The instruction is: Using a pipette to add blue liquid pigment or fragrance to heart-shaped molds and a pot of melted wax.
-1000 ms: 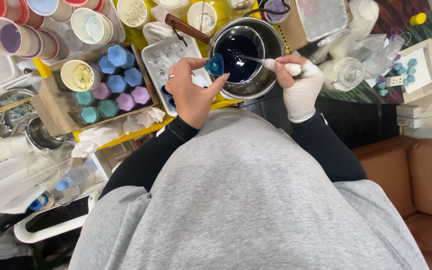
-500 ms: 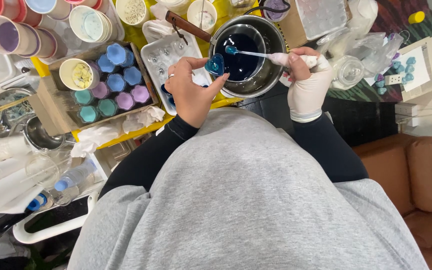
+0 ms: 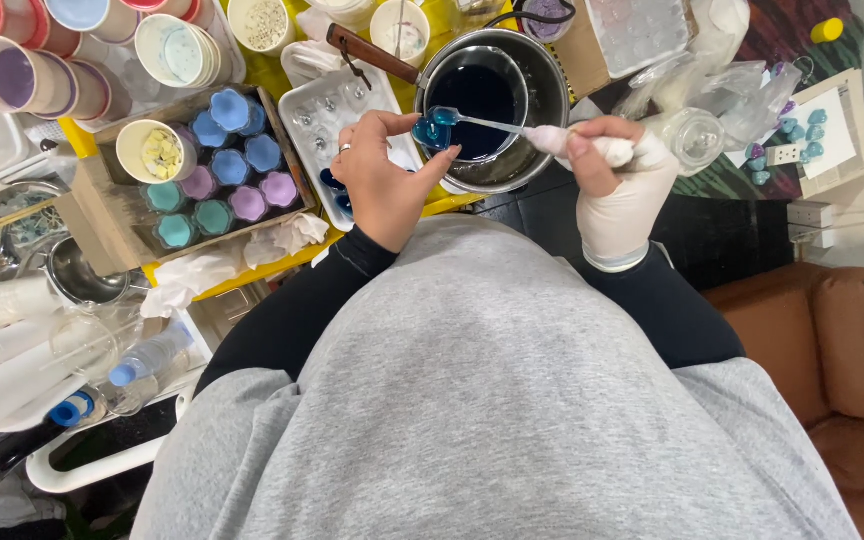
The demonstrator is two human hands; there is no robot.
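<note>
Overhead view of a crowded yellow worktable (image 3: 270, 72), items listed from largest to smallest. A round steel pot with a wooden handle (image 3: 544, 92) stands at the far centre and holds dark blue liquid. To its left lies a clear plastic mould tray with small cavities (image 3: 324, 112), and further left a shallow cardboard box (image 3: 87, 215) carries scalloped cups of blue, purple and teal fill (image 3: 232, 165) beside a white cup of pale yellow flakes (image 3: 156, 150).

The left hand (image 3: 384, 180), bare and with a ring, is raised over the near rim of the pot; its thumb and fingertips pinch a small glossy blue heart-shaped piece (image 3: 426, 131). The right hand (image 3: 620, 190), in a white glove, is closed around the wrapped handle of a slim metal spoon (image 3: 487, 124), whose bowl, filled with blue liquid, meets the heart-shaped piece just above the pot.

Handling, by judgement: the heart-shaped piece looks light and rigid but slick where coated, and probably brittle at its thin edges, so a grip by its sides, as shown, suits it better than contact with its wet face. The spoon seems stiff and light; the padded end offers the surest hold, kept level so that the liquid does not spill.
</note>
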